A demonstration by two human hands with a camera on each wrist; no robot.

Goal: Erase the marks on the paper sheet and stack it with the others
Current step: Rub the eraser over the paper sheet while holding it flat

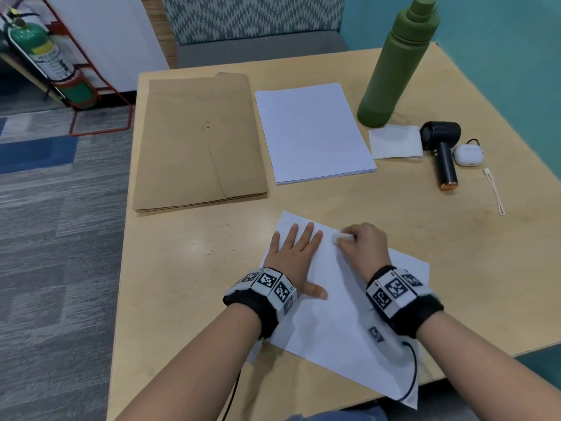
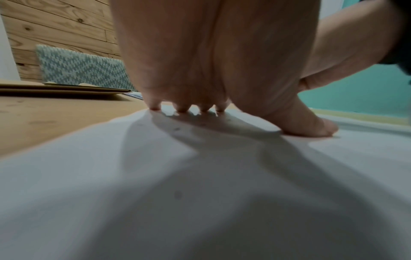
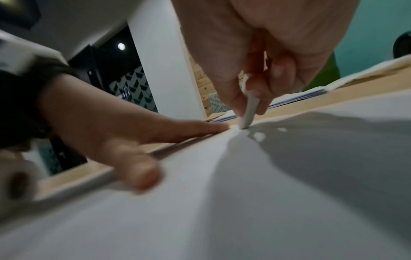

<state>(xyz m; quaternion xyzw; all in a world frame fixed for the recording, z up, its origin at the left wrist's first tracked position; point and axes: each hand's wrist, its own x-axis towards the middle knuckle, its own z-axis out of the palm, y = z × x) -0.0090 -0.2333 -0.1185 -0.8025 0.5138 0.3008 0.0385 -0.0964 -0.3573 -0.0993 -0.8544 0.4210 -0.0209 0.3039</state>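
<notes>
A single paper sheet [image 1: 334, 314] lies askew on the wooden surface [image 1: 188, 284] at its near edge, right in front of the person. The left hand [image 1: 293, 256] lies flat on the sheet's far left part, fingers straight and spread, thumb out to the side, pressing it down and gripping nothing. Just beside those fingertips, the right hand [image 1: 365, 249] has its fingers curled round a small white eraser [image 1: 341, 237]; the right wrist view shows it pinched between thumb and fingers with its lower end touching the paper close to the left index finger. A few dark crumbs [image 1: 226, 238] dot the bare wood left of the sheet.

Farther back lies the stack of white sheets [image 1: 312, 132], well apart from the single sheet, with a pile of brown envelopes [image 1: 194, 141] just to its left. To the right stand a green bottle [image 1: 397, 62], a folded white tissue [image 1: 394, 141], a black handheld fan [image 1: 443, 150] and a white earbud case [image 1: 469, 154].
</notes>
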